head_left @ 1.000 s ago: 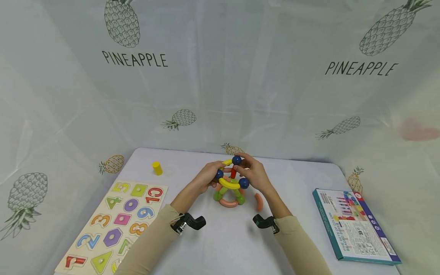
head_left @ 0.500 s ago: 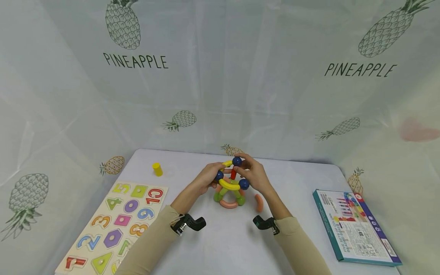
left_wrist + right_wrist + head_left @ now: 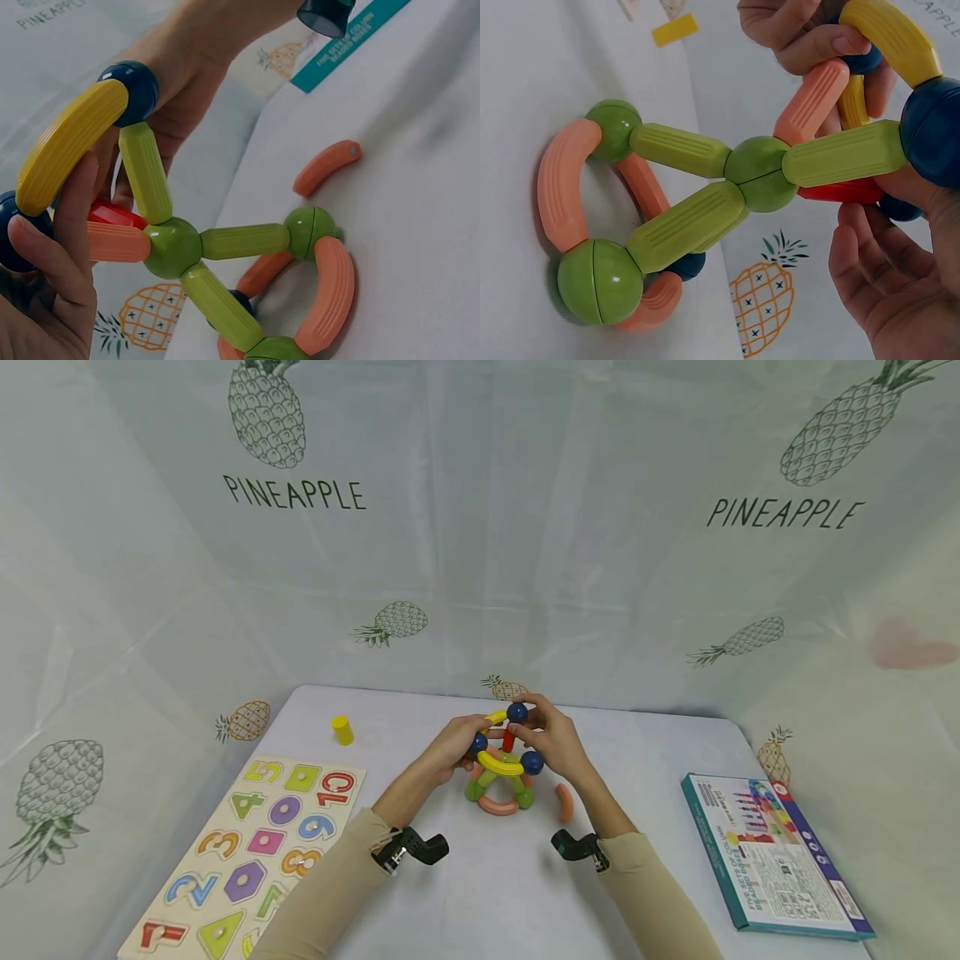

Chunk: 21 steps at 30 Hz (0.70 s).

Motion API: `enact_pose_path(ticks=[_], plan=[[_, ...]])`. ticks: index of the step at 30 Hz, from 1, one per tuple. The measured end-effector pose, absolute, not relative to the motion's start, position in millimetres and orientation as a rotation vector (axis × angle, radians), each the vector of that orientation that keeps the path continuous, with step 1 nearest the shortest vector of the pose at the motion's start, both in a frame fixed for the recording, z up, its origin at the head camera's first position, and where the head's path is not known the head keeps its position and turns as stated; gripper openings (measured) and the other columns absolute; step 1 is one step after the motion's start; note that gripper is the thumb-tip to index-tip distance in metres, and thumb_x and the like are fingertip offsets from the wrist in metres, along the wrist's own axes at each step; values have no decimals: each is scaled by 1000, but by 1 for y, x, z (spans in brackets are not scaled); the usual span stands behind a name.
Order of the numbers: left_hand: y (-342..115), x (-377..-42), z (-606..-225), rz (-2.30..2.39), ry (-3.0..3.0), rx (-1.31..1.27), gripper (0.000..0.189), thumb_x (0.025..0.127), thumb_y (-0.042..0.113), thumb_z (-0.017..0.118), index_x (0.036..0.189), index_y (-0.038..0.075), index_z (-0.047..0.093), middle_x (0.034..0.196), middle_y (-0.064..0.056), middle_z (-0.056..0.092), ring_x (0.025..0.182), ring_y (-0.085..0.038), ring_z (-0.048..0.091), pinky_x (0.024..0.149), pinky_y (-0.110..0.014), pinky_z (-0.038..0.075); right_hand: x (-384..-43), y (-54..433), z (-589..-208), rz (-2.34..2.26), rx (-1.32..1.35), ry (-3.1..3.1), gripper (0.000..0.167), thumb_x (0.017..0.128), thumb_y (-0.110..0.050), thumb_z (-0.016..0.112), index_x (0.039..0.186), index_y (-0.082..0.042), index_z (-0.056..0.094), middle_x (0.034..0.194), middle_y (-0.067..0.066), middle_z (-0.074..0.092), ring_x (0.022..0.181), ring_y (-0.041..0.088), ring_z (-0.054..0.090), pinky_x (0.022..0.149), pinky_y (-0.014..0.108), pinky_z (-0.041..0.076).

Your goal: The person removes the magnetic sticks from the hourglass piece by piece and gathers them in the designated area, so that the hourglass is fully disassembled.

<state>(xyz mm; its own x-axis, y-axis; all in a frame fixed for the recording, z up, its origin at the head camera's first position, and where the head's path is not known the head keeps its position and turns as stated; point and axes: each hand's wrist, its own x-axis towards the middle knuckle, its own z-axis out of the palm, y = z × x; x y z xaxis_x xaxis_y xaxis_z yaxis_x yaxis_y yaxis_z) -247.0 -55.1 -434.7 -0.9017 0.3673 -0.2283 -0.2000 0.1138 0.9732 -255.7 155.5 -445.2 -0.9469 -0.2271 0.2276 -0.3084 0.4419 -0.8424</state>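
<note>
A magnetic stick-and-ball model stands on the table. Its base joins green balls with curved orange sticks. Light green sticks rise to a central green ball. From there, green, orange and red sticks spread up to a top ring of blue balls and curved yellow sticks. My left hand pinches the left blue ball between thumb and fingers. At the far side my right hand pinches the far blue ball, its thumb beside the red stick. Near the right wrist is the nearer blue ball.
One loose orange curved stick lies right of the model. A yellow cylinder stands at the back left. The number-and-shape puzzle board lies at left, a flat toy box at right. A pineapple-print curtain hangs behind.
</note>
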Motion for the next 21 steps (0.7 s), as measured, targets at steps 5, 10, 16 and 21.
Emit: enact_pose_path(ticks=[5,10,16,21], plan=[[-55,-247,-435,1836,1982,162,51,105,33,45,143,0,51,122,-16,69,45,-7,48,45,-15,40,-255,156,-445,1533,487,-2596,48,93,-22,74,137,-19,55,97,9,69,87,24,68,70,36,60],[-56,-248,-436,1846,1981,171,53,106,31,44,146,-3,45,124,-18,68,44,-6,48,43,-15,40,-255,156,-445,1513,484,-2600,46,93,-24,75,134,-25,54,95,8,69,83,22,68,69,36,59],[-56,-247,-436,1839,1985,161,53,105,32,44,145,-3,47,120,-17,70,44,-6,49,44,-15,41,-256,156,-445,1507,491,-2599,46,93,-24,75,133,-25,53,96,9,69,85,23,69,69,36,60],[-55,-247,-434,1833,1974,165,49,105,32,44,142,1,53,124,-17,68,45,-5,50,45,-15,41,-256,157,-445,1498,476,-2622,49,93,-25,74,136,-20,50,95,11,69,81,23,67,70,40,60]])
